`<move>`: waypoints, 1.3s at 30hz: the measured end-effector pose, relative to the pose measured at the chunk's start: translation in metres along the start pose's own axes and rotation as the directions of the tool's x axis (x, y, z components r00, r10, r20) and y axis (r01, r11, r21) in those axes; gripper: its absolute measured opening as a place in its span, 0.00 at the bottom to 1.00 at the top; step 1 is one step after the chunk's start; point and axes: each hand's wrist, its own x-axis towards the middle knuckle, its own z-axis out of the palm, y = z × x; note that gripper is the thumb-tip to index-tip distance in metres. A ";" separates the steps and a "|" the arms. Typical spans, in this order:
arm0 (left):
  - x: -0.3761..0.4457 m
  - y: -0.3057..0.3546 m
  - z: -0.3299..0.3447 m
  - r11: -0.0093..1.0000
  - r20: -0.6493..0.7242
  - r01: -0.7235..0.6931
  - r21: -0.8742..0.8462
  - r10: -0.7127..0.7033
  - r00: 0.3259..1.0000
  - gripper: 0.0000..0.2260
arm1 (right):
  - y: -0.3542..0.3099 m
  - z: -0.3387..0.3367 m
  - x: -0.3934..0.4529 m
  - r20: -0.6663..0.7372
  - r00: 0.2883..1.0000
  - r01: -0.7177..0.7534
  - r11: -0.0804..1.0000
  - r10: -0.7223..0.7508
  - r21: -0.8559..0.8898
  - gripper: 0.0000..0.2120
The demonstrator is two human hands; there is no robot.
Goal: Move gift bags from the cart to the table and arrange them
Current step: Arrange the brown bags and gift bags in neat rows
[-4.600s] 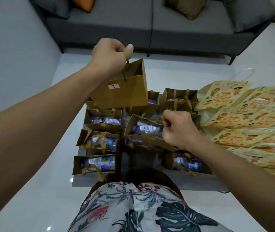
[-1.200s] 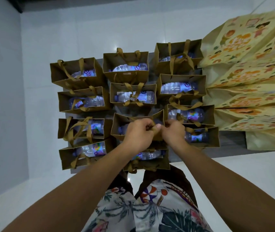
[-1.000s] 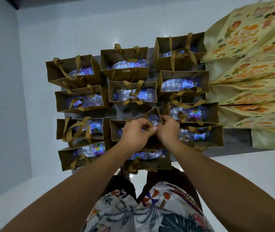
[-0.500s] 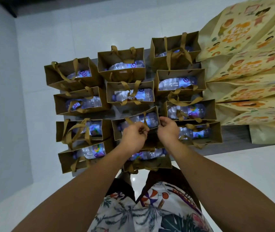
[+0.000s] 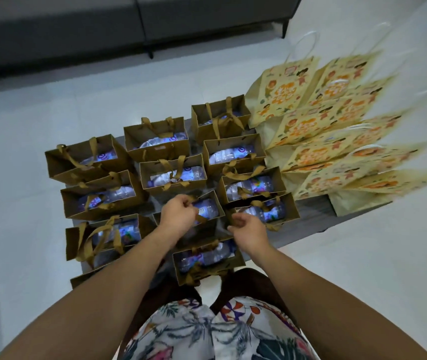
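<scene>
Bare forearms seen from above, no sleeves reaching the wrists, left hand (image 5: 178, 216) and right hand (image 5: 250, 231) without rings or watch, white shirt (image 5: 207, 333) printed with tropical leaves and flowers

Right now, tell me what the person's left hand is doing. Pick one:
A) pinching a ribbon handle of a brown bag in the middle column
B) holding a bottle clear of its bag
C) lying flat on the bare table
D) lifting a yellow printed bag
A: the left hand has its fingers curled round a ribbon handle of the brown bag in the middle column, while the yellow printed bags lie untouched at the right.
</scene>
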 end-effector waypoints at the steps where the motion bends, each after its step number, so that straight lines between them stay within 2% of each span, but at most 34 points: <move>1: -0.001 -0.001 -0.003 1.000 -0.012 -0.017 0.016 0.017 1.000 0.19 | 0.000 -0.001 -0.004 -0.002 1.000 0.004 1.000 -0.004 -0.003 0.21; 4: -0.003 -0.002 -0.014 0.997 -0.060 -0.080 -0.020 0.078 0.995 0.28 | 0.007 -0.005 -0.013 -0.038 0.999 0.003 1.000 -0.002 0.017 0.19; 7: -0.004 -0.002 -0.015 0.985 -0.066 -0.151 0.085 0.156 0.986 0.33 | 0.024 -0.011 -0.019 -0.106 0.994 -0.011 1.000 0.012 0.005 0.15; 13: -0.018 -0.002 -0.001 0.972 0.014 -0.186 0.146 0.186 0.982 0.26 | 0.062 -0.027 -0.046 -0.166 0.983 -0.079 0.997 0.079 0.007 0.19; 18: -0.034 0.005 0.023 0.958 0.012 -0.214 0.189 0.216 0.976 0.26 | 0.067 -0.050 -0.033 -0.127 0.992 -0.008 1.000 0.006 -0.013 0.18; 22: -0.040 0.011 0.051 0.958 -0.084 -0.190 0.213 0.212 0.974 0.25 | 0.068 -0.071 -0.006 -0.074 0.996 0.053 0.996 -0.059 -0.078 0.16; 25: -0.050 0.016 0.081 0.977 -0.167 -0.148 0.157 0.174 0.971 0.23 | 0.076 -0.100 0.013 0.021 0.993 0.121 0.974 -0.119 -0.190 0.18; 29: -0.061 0.021 0.126 0.991 -0.208 -0.078 0.108 0.099 0.973 0.22 | 0.092 -0.138 0.042 0.106 0.967 0.256 0.890 -0.233 -0.378 0.17; 33: -0.070 0.013 0.157 0.995 -0.241 -0.012 0.101 0.036 0.970 0.21 | 0.101 -0.157 0.063 0.207 0.926 0.376 0.734 -0.315 -0.566 0.17; 37: -0.081 -0.001 0.181 0.997 -0.253 0.030 0.075 -0.010 0.967 0.21 | 0.105 -0.155 0.083 0.320 0.874 0.483 0.593 -0.365 -0.644 0.16; 39: -0.084 -0.010 0.191 0.995 -0.260 0.056 0.077 -0.034 0.965 0.21 | 0.105 -0.151 0.088 0.338 0.861 0.506 0.566 -0.381 -0.651 0.15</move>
